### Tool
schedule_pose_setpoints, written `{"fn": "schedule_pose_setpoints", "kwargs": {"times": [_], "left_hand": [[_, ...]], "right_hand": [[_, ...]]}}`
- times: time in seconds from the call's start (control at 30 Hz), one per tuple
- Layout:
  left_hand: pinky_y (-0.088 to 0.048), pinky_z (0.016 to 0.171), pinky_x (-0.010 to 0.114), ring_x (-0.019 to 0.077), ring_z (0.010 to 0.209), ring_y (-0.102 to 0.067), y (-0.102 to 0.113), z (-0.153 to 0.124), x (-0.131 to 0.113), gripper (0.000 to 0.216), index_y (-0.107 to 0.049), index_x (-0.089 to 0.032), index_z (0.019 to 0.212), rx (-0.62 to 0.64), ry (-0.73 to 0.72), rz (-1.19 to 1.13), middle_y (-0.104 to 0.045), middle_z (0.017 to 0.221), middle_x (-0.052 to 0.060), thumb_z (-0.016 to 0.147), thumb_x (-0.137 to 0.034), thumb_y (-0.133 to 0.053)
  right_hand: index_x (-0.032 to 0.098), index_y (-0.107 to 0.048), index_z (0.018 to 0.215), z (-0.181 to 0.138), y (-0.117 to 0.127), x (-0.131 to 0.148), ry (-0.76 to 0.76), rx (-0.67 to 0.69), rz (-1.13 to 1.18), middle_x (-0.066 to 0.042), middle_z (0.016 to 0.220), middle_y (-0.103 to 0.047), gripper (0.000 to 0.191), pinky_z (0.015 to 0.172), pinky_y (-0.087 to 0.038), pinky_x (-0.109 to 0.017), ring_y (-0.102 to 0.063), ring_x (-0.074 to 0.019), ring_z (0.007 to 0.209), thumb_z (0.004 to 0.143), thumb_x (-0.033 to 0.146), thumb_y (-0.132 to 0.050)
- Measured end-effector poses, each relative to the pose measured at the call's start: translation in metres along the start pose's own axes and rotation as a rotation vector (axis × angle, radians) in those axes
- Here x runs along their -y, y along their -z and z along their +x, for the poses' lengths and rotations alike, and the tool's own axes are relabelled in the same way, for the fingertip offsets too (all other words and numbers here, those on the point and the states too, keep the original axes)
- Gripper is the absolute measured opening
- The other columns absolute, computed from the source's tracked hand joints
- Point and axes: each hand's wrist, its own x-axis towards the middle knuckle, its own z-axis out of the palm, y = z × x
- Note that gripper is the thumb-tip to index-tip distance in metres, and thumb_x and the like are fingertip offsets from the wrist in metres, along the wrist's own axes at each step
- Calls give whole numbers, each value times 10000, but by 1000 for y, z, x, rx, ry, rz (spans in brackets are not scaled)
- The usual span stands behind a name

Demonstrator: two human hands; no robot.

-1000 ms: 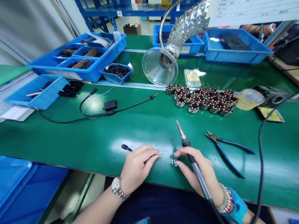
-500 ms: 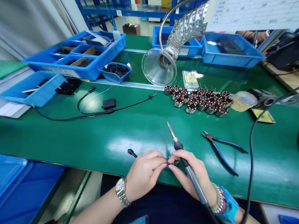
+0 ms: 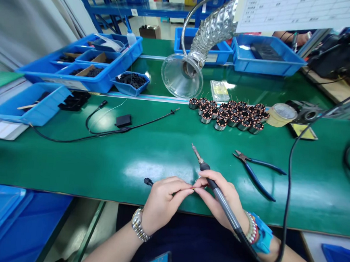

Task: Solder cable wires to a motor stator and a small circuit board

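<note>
My left hand [image 3: 163, 200] pinches a thin wire, whose black connector end [image 3: 148, 181] pokes out to the left on the green mat [image 3: 149, 153]. My right hand [image 3: 218, 195] meets it fingertip to fingertip and also grips a soldering iron [image 3: 207, 178], whose tip points up and away to the left. The small part between the fingertips is mostly hidden. The iron's black cord [image 3: 288, 188] loops off to the right.
Blue-handled cutters [image 3: 256, 169] lie right of my hands. Several copper-wound stators [image 3: 227, 115] sit in a cluster further back, beside a tape roll [image 3: 281, 114]. A fume funnel [image 3: 182, 75], a black cable [image 3: 108, 128] and blue bins [image 3: 86, 67] lie behind and left.
My hands have come together: the small board that lay on the mat by my right fingers is now hidden between the fingertips, and the iron has shifted left with them.
</note>
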Motion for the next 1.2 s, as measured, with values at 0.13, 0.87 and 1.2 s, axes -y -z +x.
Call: {"fn": "schedule_pose_setpoints", "kwargs": {"times": [0.13, 0.87, 1.2], "left_hand": [[-438, 639, 227, 120, 686, -577, 0, 2, 5, 87, -633, -182, 778, 29, 79, 23, -635, 735, -3, 819, -167, -557], [-392, 718, 340, 187, 799, -470, -16, 16, 18, 114, -591, -172, 759, 77, 48, 393, -560, 803, 35, 836, -213, -517], [-381, 709, 343, 187, 794, -460, -15, 15, 20, 127, -596, -173, 765, 83, 55, 381, -555, 799, 34, 843, -223, -510]], "right_hand": [[223, -454, 1110, 0, 5, -4, 55, 5, -90, 5, 830, -600, 350, 744, -478, -209, -592, -96, 755, 798, 85, -533], [181, -630, 924, -9, 55, -10, 105, -51, -94, -29, 722, -634, 211, 615, -474, -310, -579, -150, 643, 754, 92, -543], [174, -627, 899, -6, 53, -8, 90, 22, -99, -36, 691, -635, 184, 594, -480, -317, -582, -155, 625, 762, 99, -531]]}}
